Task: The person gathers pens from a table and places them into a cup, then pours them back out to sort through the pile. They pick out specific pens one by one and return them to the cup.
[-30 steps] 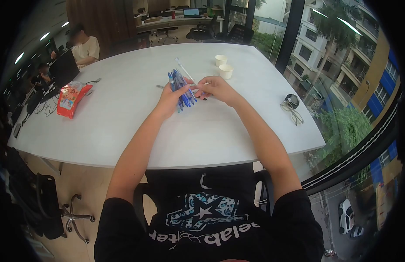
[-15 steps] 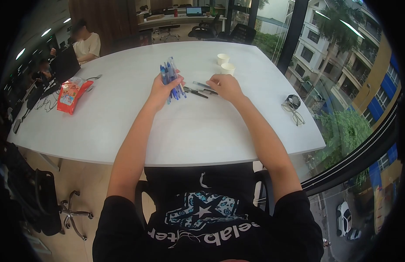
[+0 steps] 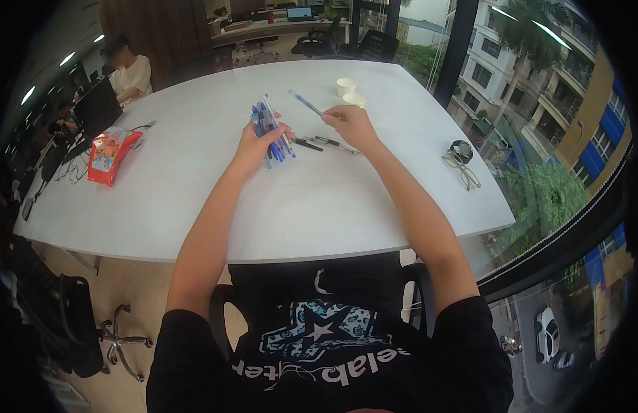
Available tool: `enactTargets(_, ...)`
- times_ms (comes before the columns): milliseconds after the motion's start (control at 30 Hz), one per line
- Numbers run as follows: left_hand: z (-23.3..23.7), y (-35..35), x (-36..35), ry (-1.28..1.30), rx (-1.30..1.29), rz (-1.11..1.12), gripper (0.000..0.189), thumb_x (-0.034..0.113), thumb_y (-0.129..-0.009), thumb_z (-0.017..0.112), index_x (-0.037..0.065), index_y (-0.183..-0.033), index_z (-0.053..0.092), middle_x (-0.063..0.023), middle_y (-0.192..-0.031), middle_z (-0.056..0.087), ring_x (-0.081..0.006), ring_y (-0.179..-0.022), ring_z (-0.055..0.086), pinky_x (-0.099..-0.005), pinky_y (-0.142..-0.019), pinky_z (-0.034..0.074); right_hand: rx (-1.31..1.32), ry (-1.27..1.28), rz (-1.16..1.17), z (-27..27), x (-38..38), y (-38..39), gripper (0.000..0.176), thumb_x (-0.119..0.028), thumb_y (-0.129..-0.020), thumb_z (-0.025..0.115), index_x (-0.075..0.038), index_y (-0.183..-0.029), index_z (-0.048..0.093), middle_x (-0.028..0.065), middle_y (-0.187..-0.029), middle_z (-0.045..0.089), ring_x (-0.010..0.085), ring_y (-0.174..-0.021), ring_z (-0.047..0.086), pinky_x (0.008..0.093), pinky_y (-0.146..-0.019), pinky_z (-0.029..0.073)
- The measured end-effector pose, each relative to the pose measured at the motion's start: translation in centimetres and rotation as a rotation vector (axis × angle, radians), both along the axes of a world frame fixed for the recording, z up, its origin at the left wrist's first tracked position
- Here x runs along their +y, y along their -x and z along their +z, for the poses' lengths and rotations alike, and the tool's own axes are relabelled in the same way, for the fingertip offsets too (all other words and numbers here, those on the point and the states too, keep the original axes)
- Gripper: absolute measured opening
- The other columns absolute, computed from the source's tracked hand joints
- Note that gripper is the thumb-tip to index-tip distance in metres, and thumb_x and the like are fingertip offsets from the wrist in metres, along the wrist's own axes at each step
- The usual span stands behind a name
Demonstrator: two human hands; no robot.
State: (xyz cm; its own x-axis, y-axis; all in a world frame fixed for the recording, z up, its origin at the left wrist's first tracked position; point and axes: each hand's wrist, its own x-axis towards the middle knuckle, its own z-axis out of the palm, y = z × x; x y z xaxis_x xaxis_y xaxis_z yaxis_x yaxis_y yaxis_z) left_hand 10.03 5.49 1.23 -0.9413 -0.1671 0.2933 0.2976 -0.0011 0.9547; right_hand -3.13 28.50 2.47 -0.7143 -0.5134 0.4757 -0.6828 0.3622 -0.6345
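My left hand (image 3: pixel 253 146) is closed around a bundle of pens (image 3: pixel 267 124), mostly blue and clear, standing roughly upright above the table. Between the fingertips of my right hand (image 3: pixel 351 126) is one light-blue pen (image 3: pixel 304 102), raised off the table and slanting up to the left. Under and between the hands, a black pen (image 3: pixel 307 144) and a few more pens (image 3: pixel 338 145) lie on the white table (image 3: pixel 312 206). Part of the nearer cup is covered by my right hand.
Two pale cups, a farther one (image 3: pixel 345 87) and a nearer one (image 3: pixel 354 100), stand beyond my right hand. Glasses (image 3: pixel 462 173) and a watch (image 3: pixel 461 151) lie at the right. A red snack bag (image 3: pixel 111 157) is at the left, near a laptop (image 3: pixel 97 104) and a seated person (image 3: pixel 132 76).
My right hand has lifted the light-blue pen from the loose pens on the table. The left hand keeps its bundle in nearly the same place.
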Motion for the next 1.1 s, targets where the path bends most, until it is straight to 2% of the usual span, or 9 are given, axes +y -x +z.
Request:
enactTargets(33,-0.2,0.3,0.2,-0.056,0.03,-0.007,0.045,0.014,-0.101,0.07,0.0,-0.139,0.05,-0.0163,-0.121,0.071,-0.0267,-0.113,0.072,-0.0401,-0.098,0.059,-0.216,0.179,0.137,0.3,-0.4,-0.8,0.023,-0.02,-0.096,0.075,0.0,-0.107,0.08,0.0128,-0.097,0.079,0.0201,-0.08,0.07,0.036,-0.075,0.056)
enactTargets(167,-0.6,0.7,0.9,-0.181,0.081,-0.055,0.048,0.016,-0.102,0.071,0.0,-0.141,0.049,-0.0164,-0.123,0.07,-0.0267,-0.116,0.07,-0.0409,-0.098,0.059,-0.335,0.073,0.315,0.3,-2.3,-3.6,0.029,-0.022,-0.096,0.077,0.005,-0.107,0.079,0.0121,-0.091,0.078,0.0161,-0.075,0.066,0.0316,-0.075,0.055)
enactTargets(367,-0.4,0.1,1.3,-0.19,0.056,-0.057,0.036,0.011,-0.101,0.072,0.001,-0.132,0.056,-0.0133,-0.121,0.071,-0.0253,-0.115,0.071,-0.041,-0.098,0.059,0.115,-0.148,0.291,0.5,-2.0,-4.3,0.029,-0.032,-0.093,0.077,-0.004,-0.1,0.082,0.0147,-0.089,0.079,0.026,-0.073,0.071,0.0387,-0.071,0.056)
enactTargets(467,0.0,0.5,0.6,-0.066,0.133,-0.031,0.033,0.01,-0.101,0.072,0.002,-0.129,0.057,-0.0112,-0.117,0.072,-0.0247,-0.111,0.073,-0.0403,-0.098,0.059,-0.047,-0.234,0.184,1.0,-0.9,-2.7,0.032,-0.038,-0.094,0.074,-0.007,-0.098,0.082,0.015,-0.087,0.078,0.0302,-0.077,0.072,0.0409,-0.073,0.057)
enactTargets(633,0.3,0.1,-0.2,0.088,0.136,-0.027,0.034,0.013,-0.1,0.073,0.002,-0.128,0.058,-0.01,-0.112,0.073,-0.024,-0.106,0.074,-0.0391,-0.096,0.06,0.373,-0.417,-0.328,-2.1,1.7,2.7,0.032,-0.038,-0.094,0.074,-0.007,-0.093,0.08,0.0122,-0.088,0.078,0.0306,-0.087,0.075,0.0446,-0.077,0.06)
enactTargets(867,0.6,-0.8,2.8,0.233,-0.127,-0.087,0.045,0.02,-0.096,0.079,0.0,-0.131,0.058,-0.0108,-0.111,0.073,-0.0226,-0.096,0.076,-0.0367,-0.088,0.061,0.363,-0.691,-0.41,-3.1,0.5,4.3,0.029,-0.032,-0.093,0.077,-0.004,-0.093,0.079,0.0132,-0.088,0.077,0.032,-0.087,0.076,0.0429,-0.076,0.061)
enactTargets(967,0.5,-0.6,2.4,0.173,-0.086,-0.106,0.045,0.02,-0.096,0.079,0.0,-0.131,0.058,-0.0108,-0.112,0.072,-0.0232,-0.1,0.076,-0.0372,-0.089,0.062,0.33,-0.583,-0.449,-1.4,0.5,2.2,0.026,-0.028,-0.095,0.075,-0.002,-0.098,0.079,0.0128,-0.089,0.077,0.0268,-0.077,0.075,0.0381,-0.071,0.06)
enactTargets(1033,0.3,-0.1,1.9,0.08,-0.02,-0.103,0.044,0.02,-0.096,0.079,0.0,-0.129,0.059,-0.011,-0.114,0.072,-0.0236,-0.103,0.075,-0.0377,-0.09,0.062,-0.196,0.076,-0.016,-0.1,0.3,0.3,0.025,-0.025,-0.099,0.071,-0.001,-0.099,0.078,0.0103,-0.087,0.077,0.017,-0.065,0.069,0.0322,-0.062,0.055)
enactTargets(1100,0.0,0.3,1.2,-0.168,0.088,0.004,0.04,0.018,-0.098,0.076,-0.001,-0.129,0.059,-0.0128,-0.119,0.07,-0.0255,-0.112,0.073,-0.0395,-0.095,0.062,-0.339,0.176,0.172,0.7,-0.8,-2.3,0.025,-0.024,-0.1,0.069,-0.001,-0.097,0.077,0.0073,-0.083,0.075,0.0127,-0.065,0.064,0.0292,-0.061,0.052)
